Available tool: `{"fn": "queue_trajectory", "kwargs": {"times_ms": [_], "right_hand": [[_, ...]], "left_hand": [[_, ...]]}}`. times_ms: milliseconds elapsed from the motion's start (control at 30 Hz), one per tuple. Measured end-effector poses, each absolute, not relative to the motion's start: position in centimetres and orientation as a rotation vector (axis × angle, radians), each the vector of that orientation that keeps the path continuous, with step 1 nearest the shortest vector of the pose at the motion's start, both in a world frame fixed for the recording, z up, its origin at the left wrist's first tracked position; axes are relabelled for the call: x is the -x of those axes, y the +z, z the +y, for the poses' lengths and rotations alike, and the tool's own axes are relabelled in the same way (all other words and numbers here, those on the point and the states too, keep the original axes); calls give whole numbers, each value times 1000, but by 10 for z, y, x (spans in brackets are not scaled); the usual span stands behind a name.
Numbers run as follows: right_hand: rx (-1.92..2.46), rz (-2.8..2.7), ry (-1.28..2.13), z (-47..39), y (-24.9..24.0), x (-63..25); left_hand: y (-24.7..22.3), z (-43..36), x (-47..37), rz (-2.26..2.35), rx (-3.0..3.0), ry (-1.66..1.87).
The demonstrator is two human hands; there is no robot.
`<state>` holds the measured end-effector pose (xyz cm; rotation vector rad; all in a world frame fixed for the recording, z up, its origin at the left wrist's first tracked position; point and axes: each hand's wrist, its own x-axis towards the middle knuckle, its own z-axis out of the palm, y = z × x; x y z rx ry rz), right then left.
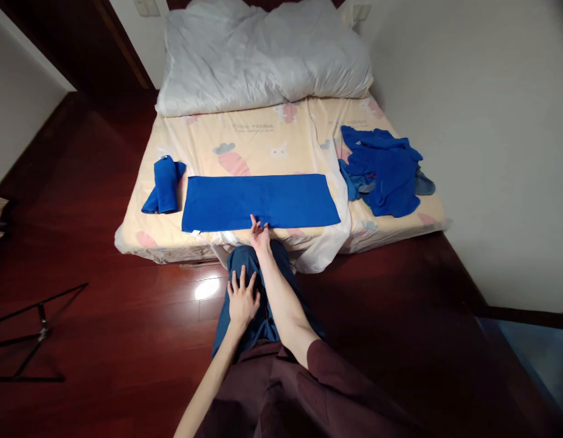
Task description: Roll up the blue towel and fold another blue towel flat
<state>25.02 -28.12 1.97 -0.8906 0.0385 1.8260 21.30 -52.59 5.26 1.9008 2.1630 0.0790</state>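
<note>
A blue towel lies flat in a long rectangle near the front edge of the bed, with a small white tag at its near left corner. My right hand is turned palm up at the middle of the towel's near edge. Its fingers are apart, one reaching over the cloth; whether any part of it is tucked under the edge I cannot tell. Resting on my left thigh, my left hand has its fingers spread and holds nothing.
Left of the towel is a rolled blue cloth. A heap of crumpled blue cloths lies to the right. A grey quilt is bunched at the back of the bed. Black metal legs stand on the floor at left.
</note>
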Motion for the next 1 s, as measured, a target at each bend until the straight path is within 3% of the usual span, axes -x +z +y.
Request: {"fn": "queue_trajectory", "kwargs": {"times_ms": [333,533,667,800,1000], "right_hand": [[861,120,1763,-285,12,-240],[866,122,1765,-290,4,-240],[869,97,1842,-297,2,-245],[917,87,1853,-299,3,-248],[964,26,1911,-298,5,-253]], "left_hand": [[59,-524,-213,2133,-1875,64],[68,-484,-190,2061,-1707,353],[99,-383,-157,1983,-1714,378],[115,-229,-132,1985,-1921,205],[57,-27,-115,1734,-2163,-65]]}}
